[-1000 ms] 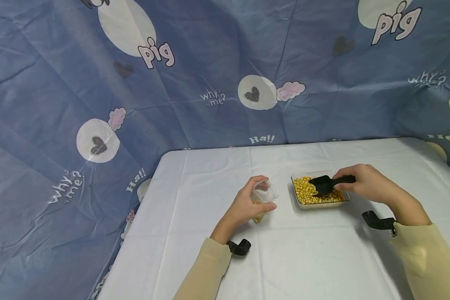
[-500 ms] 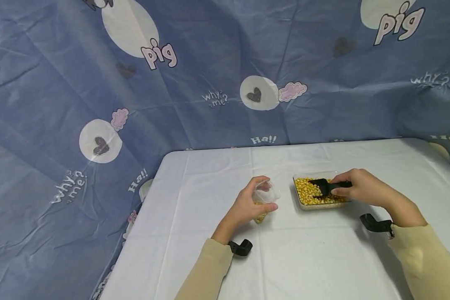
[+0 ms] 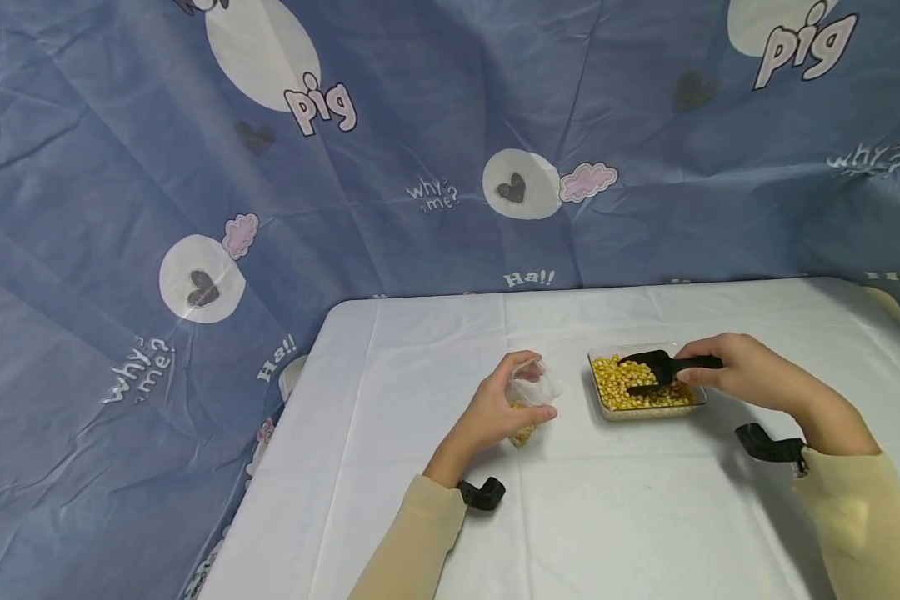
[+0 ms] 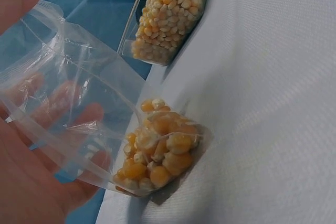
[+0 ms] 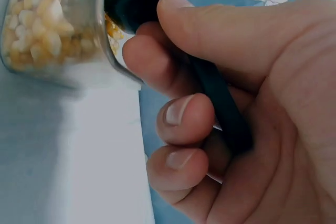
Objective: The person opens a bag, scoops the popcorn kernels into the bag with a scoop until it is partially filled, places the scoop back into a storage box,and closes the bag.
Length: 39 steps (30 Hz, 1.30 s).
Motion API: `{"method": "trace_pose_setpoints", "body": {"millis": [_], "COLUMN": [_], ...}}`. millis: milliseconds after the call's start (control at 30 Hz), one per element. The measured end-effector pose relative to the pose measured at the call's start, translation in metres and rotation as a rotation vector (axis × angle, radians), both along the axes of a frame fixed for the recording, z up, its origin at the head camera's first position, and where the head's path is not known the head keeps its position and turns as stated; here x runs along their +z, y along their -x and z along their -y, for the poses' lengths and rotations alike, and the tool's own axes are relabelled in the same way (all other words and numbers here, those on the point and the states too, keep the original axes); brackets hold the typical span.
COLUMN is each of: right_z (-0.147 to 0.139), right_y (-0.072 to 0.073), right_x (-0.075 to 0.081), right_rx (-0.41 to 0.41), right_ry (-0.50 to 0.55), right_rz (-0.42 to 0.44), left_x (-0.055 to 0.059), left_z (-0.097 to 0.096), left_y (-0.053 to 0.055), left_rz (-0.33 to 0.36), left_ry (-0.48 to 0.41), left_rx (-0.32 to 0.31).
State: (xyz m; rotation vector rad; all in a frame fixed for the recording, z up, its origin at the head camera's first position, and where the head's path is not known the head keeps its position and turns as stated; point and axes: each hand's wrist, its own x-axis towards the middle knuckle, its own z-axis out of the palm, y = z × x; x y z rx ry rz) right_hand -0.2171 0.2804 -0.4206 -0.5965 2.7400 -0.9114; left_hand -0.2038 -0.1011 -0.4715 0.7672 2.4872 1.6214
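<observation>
My left hand [image 3: 491,410] holds a clear plastic bag [image 3: 532,385] upright on the table, its fingers round the far side and the thumb near the front. Corn kernels [image 4: 157,153] fill the bottom of the bag, and its mouth gapes. My right hand [image 3: 750,372] grips the handle of a black scoop [image 3: 658,363]. The scoop's blade lies among the yellow kernels in a clear rectangular container [image 3: 648,412], partly sunk in them. In the right wrist view, thumb and fingers wrap the scoop's handle [image 5: 220,100], while most of the blade is cut off.
A white cloth covers the table [image 3: 592,517]. The container stands to the right of the bag, with a gap between them. Behind the table hangs a blue printed curtain [image 3: 420,108]. Each wrist wears a black camera mount [image 3: 482,494].
My right hand first pushed the scoop slightly left and down in the kernels, then drew it back to the right. The left hand and the bag stay nearly still.
</observation>
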Motion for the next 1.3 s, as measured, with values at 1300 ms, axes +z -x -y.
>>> {"method": "trace_pose_setpoints", "body": {"millis": [1300], "right_z": [-0.014], "right_y": [0.000], "right_x": [0.000], "right_rx": [-0.027], "right_ry": [0.204], "right_rz": [-0.007], "left_x": [0.000], "left_z": [-0.003], "left_y": [-0.002], "left_rz": [0.008], "left_ry": [0.000], "left_rx": [-0.019]}}
